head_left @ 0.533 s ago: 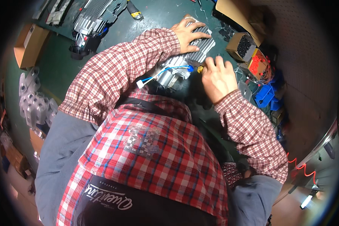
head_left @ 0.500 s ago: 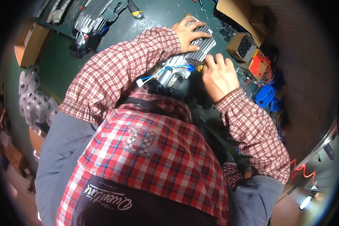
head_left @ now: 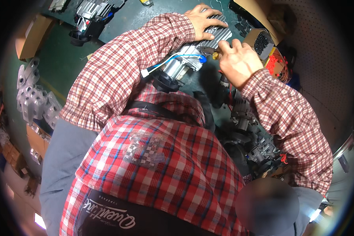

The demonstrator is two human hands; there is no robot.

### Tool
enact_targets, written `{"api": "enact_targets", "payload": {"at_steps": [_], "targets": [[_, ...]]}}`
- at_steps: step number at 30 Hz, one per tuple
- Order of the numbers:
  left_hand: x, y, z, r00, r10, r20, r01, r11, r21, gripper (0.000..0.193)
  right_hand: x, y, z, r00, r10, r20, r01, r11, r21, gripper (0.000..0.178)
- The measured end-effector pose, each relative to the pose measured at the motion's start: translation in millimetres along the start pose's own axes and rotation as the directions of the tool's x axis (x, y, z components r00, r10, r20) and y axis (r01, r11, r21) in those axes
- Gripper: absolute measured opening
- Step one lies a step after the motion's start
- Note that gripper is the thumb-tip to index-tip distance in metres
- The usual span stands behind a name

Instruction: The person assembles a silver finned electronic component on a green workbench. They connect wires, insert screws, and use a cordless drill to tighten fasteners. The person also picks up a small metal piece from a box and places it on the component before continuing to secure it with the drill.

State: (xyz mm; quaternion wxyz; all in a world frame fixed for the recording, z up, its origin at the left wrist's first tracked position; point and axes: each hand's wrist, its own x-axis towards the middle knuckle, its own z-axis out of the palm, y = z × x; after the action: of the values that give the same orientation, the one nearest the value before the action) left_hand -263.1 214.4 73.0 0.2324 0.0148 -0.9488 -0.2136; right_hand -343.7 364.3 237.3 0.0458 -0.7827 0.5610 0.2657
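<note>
My left hand lies with fingers spread across the ribbed top of a finned metal unit on the bench. Closed fingers of my right hand hold pliers with yellow on the handle; most of the handle is hidden in the hand. Their dark jaws are at the unit's side, near a round blue part; what they touch is too small to tell. Blue and white wires run from there to a white connector. A silver cylinder and a black round end piece form the unit's near end.
Another finned unit lies at the far left. A box of small black parts and red parts with wires stand right. More metal units are below my right forearm. Clear plastic parts are piled left.
The view has shifted, so the bench sits higher and more metal units show beneath my right forearm. My left hand stays on the finned unit; my right hand still grips the pliers beside it.
</note>
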Motion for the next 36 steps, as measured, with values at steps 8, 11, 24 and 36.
{"api": "enact_targets", "payload": {"at_steps": [8, 11, 24, 36], "targets": [[4, 1, 12, 0.959, -0.24, 0.152, 0.248, 0.968, -0.038, 0.061, 16, 12, -13, 0.984, -0.179, 0.003, 0.177, 0.974, -0.143, 0.016], [10, 6, 14, 0.958, -0.229, 0.172, 0.233, 0.972, -0.004, 0.066, 12, 0, -21, 0.992, -0.127, -0.024, 0.12, 0.977, -0.177, 0.015], [4, 0, -10, 0.919, -0.251, 0.305, 0.253, 0.967, 0.034, 0.068, -4, -18, -13, 0.983, 0.173, 0.068, -0.177, 0.983, 0.053, 0.019], [4, 0, -11, 0.916, -0.271, 0.296, 0.28, 0.96, 0.011, 0.067, 0, 2, -8, 0.999, -0.034, -0.002, 0.034, 0.995, 0.098, 0.018]]}}
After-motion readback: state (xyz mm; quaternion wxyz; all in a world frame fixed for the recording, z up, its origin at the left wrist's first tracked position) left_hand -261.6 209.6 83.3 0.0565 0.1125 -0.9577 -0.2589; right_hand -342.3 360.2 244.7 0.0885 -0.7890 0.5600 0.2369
